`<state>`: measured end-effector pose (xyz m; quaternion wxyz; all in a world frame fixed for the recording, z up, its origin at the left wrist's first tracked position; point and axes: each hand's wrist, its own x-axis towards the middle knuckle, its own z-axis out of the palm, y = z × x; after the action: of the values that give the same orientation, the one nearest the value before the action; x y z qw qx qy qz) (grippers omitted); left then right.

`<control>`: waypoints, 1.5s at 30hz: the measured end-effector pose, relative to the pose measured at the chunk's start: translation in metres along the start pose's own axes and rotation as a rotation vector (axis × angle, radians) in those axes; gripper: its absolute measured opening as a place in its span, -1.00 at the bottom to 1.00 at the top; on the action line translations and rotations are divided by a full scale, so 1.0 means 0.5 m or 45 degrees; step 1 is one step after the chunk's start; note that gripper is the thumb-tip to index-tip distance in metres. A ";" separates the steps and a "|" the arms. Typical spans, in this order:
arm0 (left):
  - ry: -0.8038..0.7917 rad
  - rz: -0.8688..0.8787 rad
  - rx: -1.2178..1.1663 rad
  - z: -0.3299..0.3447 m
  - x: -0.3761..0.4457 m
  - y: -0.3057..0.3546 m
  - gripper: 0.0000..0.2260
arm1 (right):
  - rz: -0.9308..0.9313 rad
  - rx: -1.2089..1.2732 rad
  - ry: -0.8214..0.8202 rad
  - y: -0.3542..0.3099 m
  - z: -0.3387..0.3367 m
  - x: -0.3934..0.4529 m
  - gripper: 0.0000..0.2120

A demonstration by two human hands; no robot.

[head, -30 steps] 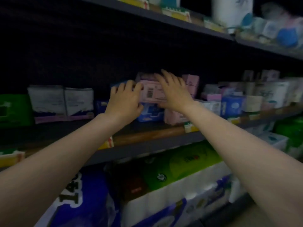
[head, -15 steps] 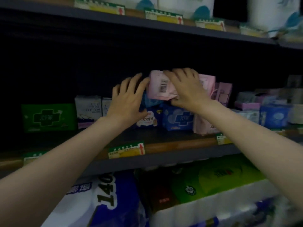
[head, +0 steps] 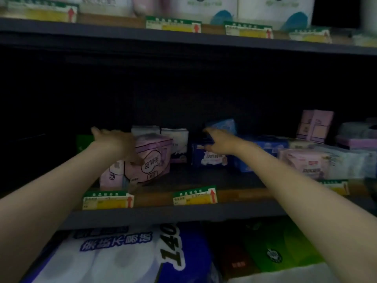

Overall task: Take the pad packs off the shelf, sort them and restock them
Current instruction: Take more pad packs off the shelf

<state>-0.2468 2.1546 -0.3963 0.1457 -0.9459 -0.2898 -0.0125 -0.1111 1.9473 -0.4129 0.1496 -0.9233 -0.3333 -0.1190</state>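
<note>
A pink pad pack (head: 152, 160) stands tilted on the middle shelf (head: 234, 196), left of centre. My left hand (head: 115, 144) grips it from the left, thumb on its printed front and fingers over the top. To the right, my right hand (head: 219, 142) reaches into a row of blue pad packs (head: 212, 160) and holds a small dark blue pack (head: 208, 138) between thumb and fingers. A light blue pack (head: 224, 125) leans behind that hand. White packs (head: 176, 137) stand behind the pink one.
More pink packs (head: 302, 162) and tall pink boxes (head: 315, 125) crowd the shelf's right side; a green pack (head: 83, 141) sits far left. Price labels (head: 194, 196) line the shelf edge. Toilet rolls (head: 122, 252) and green packs (head: 275, 248) fill the shelf below.
Both hands were together on a pink pack held up in the middle. Now the left hand has brought a pink pack down onto the shelf at left, and the right hand has gone to the blue packs.
</note>
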 end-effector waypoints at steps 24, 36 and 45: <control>0.619 0.300 -0.586 0.002 -0.079 0.045 -0.26 | 0.116 -0.281 0.725 0.008 -0.078 -0.155 -0.39; 0.487 1.218 -1.183 0.018 -0.432 0.497 -0.34 | 1.243 0.131 1.130 0.321 -0.035 -0.720 -0.47; -0.101 1.352 -0.727 0.411 -0.566 0.798 -0.35 | 1.888 0.290 0.276 0.491 0.313 -1.041 -0.56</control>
<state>-0.2746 1.7437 -0.7306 -0.1386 -0.9627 0.2315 0.0198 -0.3224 1.5210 -0.7725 0.3167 -0.8675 0.3814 -0.0421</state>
